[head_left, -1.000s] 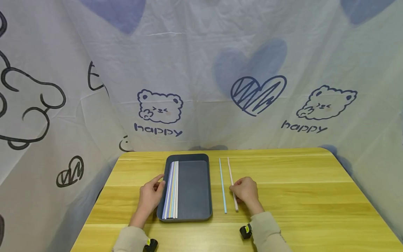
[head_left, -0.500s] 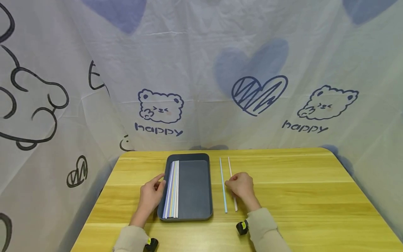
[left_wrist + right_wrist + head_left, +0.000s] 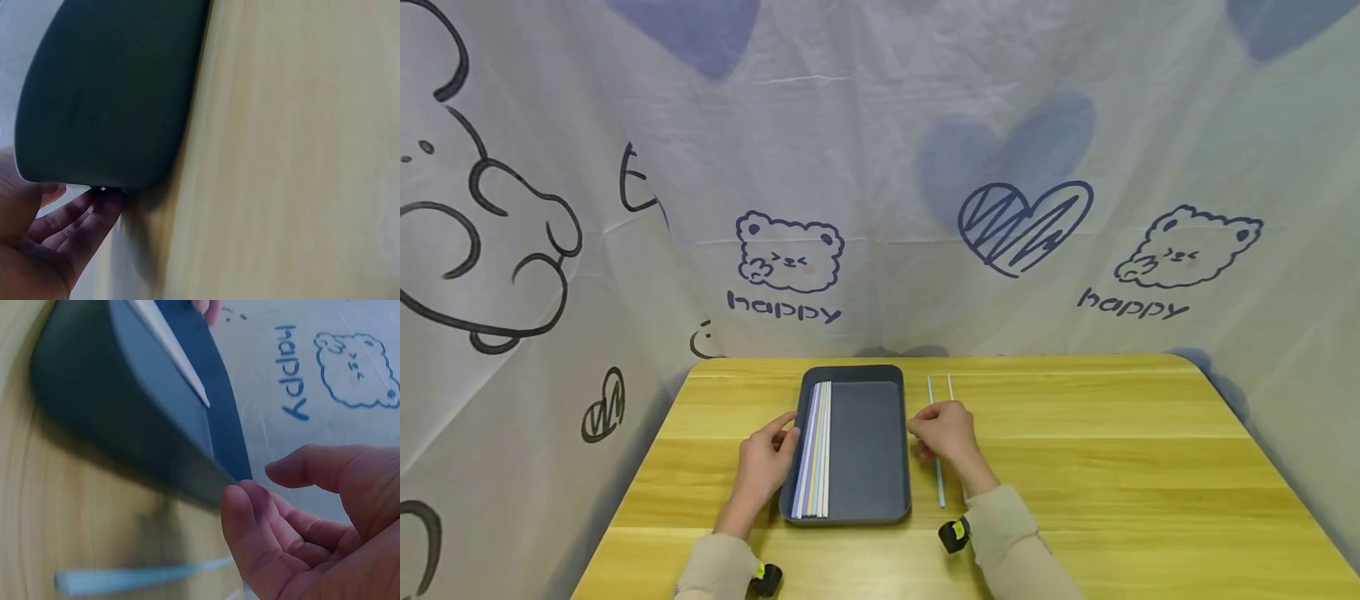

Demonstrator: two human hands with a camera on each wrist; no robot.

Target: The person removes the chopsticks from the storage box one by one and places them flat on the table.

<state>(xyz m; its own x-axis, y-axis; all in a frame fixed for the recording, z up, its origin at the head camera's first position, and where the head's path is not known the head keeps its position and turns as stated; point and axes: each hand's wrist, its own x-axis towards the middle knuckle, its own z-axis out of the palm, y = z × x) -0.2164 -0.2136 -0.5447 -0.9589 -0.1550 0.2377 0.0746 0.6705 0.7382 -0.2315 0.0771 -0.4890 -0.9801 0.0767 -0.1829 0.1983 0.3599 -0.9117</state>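
Note:
A dark grey tray [image 3: 868,450] holds several slim chopsticks [image 3: 814,454] in white, lilac, yellow and pale blue, side by side along its left wall. My left hand [image 3: 760,467] touches the tray's left rim with thumb and fingertips; the left wrist view shows the fingers [image 3: 94,228] fairly straight under the rim. My right hand [image 3: 950,433] hovers by the tray's right rim, thumb and fingers apart with nothing between them. Beneath it lies a light blue chopstick [image 3: 941,487], its middle hidden. A pale pink chopstick [image 3: 951,386] beside it is mostly covered by the hand and wrist.
The yellow wood-grain table [image 3: 1120,467] extends to the right of the chopsticks. A white printed cloth [image 3: 880,250] hangs behind and at the sides. A black wrist camera [image 3: 953,536] sits at the right cuff.
My right hand has left the pink chopstick and moved left, over the blue one to the tray's right rim. Both chopsticks stay on the table. The left hand keeps its place at the tray.

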